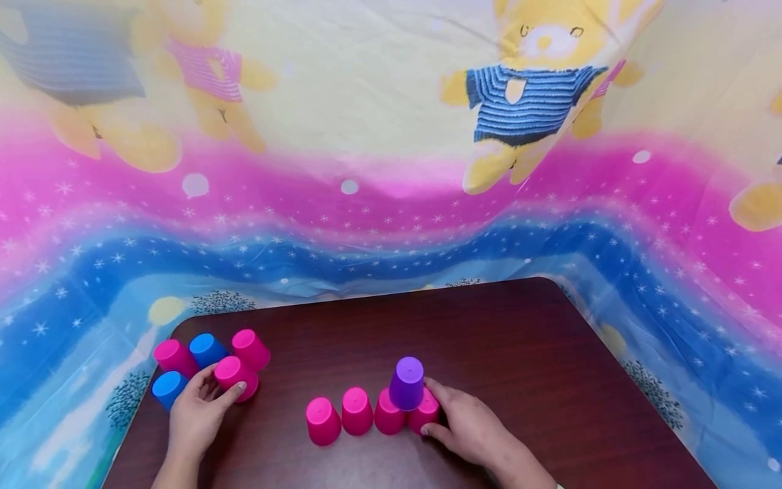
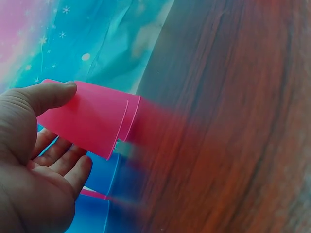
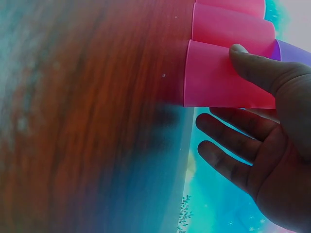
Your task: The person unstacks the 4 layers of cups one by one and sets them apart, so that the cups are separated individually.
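**Purple above pink, a narrow perch**

The purple cup (image 1: 407, 384) stood mouth down at the right of the row, bridging the third pink cup (image 1: 385, 415) and the end cup (image 1: 427, 409). The right hand (image 1: 467, 424) pinched that end cup, thumb on the near side, forefinger reaching round the far side, the other fingers loosely spread; how hard it pressed I couldn't tell. There, I thought, lay the danger: if the end cup were tugged outward, the gap would widen and the purple one could drop through or topple. A knuckle catching it might do the same.

Leftward in the row stood two more pink cups (image 1: 357, 411), also mouth down and close together.

Well apart, the left hand (image 1: 197, 415) gripped the front cup (image 1: 238, 375) of a cluster, thumb on one side and fingers bent on the other. Behind and beside it were two blue cups (image 1: 208, 350) and two other pink cups (image 1: 174, 356). They were packed so tightly that a careless sideways pull could, I judged, knock a neighbour over. The dark table (image 1: 537, 367) looked glossy, so a nudged cup might slide. Beyond hung a bear-printed cloth (image 1: 391, 217).
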Motion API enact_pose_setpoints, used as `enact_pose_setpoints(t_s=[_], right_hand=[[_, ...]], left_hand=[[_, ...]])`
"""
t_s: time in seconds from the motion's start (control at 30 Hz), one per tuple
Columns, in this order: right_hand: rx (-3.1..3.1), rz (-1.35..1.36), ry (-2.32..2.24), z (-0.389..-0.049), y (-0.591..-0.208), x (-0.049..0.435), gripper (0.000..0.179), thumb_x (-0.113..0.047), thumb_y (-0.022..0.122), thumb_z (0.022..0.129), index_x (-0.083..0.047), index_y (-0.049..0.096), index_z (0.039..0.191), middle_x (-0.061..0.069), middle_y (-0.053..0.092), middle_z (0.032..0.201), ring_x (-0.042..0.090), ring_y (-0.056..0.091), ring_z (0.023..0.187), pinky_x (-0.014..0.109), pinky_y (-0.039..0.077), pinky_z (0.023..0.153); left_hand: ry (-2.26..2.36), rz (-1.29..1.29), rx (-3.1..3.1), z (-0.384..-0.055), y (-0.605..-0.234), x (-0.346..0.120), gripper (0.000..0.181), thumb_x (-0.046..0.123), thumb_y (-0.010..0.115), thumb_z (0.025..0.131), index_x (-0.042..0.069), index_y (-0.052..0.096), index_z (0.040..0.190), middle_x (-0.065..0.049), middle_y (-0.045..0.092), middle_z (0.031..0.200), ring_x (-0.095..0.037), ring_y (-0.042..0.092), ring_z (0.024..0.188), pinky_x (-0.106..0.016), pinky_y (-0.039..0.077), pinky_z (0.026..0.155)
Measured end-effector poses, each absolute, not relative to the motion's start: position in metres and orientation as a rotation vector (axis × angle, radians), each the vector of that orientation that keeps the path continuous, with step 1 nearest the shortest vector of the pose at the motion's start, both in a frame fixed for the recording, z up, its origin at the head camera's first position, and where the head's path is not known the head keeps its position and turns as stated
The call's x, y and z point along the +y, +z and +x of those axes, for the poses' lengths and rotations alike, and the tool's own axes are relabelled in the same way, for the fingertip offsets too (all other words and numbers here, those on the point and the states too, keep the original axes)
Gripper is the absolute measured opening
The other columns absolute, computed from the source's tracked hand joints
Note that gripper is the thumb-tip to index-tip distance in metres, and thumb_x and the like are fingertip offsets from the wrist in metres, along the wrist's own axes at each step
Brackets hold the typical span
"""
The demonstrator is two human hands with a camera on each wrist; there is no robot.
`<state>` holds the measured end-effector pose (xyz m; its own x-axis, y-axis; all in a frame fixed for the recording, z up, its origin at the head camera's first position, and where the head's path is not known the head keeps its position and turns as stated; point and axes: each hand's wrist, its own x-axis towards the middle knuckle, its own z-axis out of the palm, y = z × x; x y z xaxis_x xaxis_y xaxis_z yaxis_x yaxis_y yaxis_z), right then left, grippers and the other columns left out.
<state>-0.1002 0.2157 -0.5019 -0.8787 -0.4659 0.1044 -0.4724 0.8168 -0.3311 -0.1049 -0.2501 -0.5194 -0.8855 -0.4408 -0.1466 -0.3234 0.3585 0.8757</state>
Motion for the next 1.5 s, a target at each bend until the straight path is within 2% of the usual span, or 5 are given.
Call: enact_pose_setpoints(t_s=[0.47, 0.77, 1.23, 1.5], right_hand=[[-3.002, 0.758, 0.569, -0.099, -0.501, 0.215, 0.078, -0.046, 0.073, 0.082, -0.018, 0.039, 0.147, 0.003, 0.059, 0.133, 0.018, 0.058, 0.118, 0.040, 0.049, 0.097], [-3.022, 0.750, 0.580, -0.098, -0.500, 0.214, 0.078, -0.047, 0.073, 0.083, -0.018, 0.039, 0.147, 0.003, 0.058, 0.134, 0.018, 0.057, 0.119, 0.041, 0.048, 0.098], [-2.991, 0.763, 0.561, -0.098, -0.502, 0.215, 0.078, -0.047, 0.073, 0.082, -0.018, 0.039, 0.147, 0.003, 0.059, 0.133, 0.018, 0.058, 0.118, 0.040, 0.049, 0.096], [-2.955, 0.779, 0.564, -0.100, -0.501, 0.216, 0.078, -0.045, 0.075, 0.081, -0.017, 0.041, 0.146, 0.002, 0.060, 0.130, 0.017, 0.059, 0.116, 0.039, 0.050, 0.095]], left_hand=[[-1.544, 0.790, -2.452, -0.103, -0.526, -0.256, 0.094, 0.047, 0.075, 0.080, 0.011, 0.026, 0.152, -0.023, 0.038, 0.149, -0.044, 0.040, 0.132, -0.054, 0.040, 0.100], [-1.532, 0.790, -2.447, -0.103, -0.528, -0.257, 0.098, 0.049, 0.076, 0.078, 0.006, 0.027, 0.151, -0.026, 0.038, 0.147, -0.047, 0.040, 0.131, -0.057, 0.039, 0.100], [-1.525, 0.788, -2.464, -0.104, -0.528, -0.257, 0.097, 0.048, 0.076, 0.079, 0.008, 0.026, 0.152, -0.026, 0.038, 0.147, -0.048, 0.040, 0.130, -0.058, 0.040, 0.100], [-1.493, 0.764, -2.466, -0.105, -0.516, -0.255, 0.092, 0.047, 0.076, 0.079, 0.014, 0.029, 0.152, -0.021, 0.041, 0.147, -0.044, 0.041, 0.132, -0.055, 0.041, 0.099]])
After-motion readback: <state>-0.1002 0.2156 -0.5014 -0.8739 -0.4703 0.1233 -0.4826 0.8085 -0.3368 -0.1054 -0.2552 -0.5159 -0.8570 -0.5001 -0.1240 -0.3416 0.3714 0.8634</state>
